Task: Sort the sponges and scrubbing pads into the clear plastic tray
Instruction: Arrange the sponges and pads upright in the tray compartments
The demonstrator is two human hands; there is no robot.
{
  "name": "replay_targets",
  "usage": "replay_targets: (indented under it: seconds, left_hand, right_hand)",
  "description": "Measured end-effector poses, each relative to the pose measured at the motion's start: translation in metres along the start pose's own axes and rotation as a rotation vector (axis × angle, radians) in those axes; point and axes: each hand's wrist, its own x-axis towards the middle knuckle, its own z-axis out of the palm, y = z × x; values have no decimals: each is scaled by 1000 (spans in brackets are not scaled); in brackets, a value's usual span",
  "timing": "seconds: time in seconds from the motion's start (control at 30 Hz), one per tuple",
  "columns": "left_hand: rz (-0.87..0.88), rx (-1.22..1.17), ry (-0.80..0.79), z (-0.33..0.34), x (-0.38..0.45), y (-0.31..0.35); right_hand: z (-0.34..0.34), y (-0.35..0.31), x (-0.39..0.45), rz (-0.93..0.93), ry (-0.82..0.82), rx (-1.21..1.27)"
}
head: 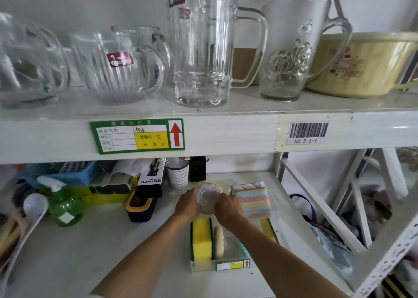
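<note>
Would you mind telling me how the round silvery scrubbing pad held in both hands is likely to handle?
The round silvery scrubbing pad looks like meshy, glittery material, so it is probably light and squashy. Left hand and right hand grip its edges. Being disc-shaped, it might roll if set on edge.

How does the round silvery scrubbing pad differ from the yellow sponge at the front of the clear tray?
The round silvery scrubbing pad is a glittery disc; the yellow sponge is a rectangular block with dark green edging. The pad is held between the left hand and right hand at the tray's far end; the sponge stands on edge, untouched, near the front. Both are within the clear plastic tray.
</note>
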Motion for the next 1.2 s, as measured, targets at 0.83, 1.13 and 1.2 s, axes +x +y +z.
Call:
replay_targets:
  seconds: [0.83,1.13,1.2]
  left_hand:
    - [9,-3,-160,73,3,95]
    - [-63,-71,-185,79,14,98]
    - [-53,-92,-176,80,15,99]
  right_hand:
    - [-54,108,11,222,156,85]
    - [-51,110,20,267,137,79]
    - [-50,110,20,265,146,81]
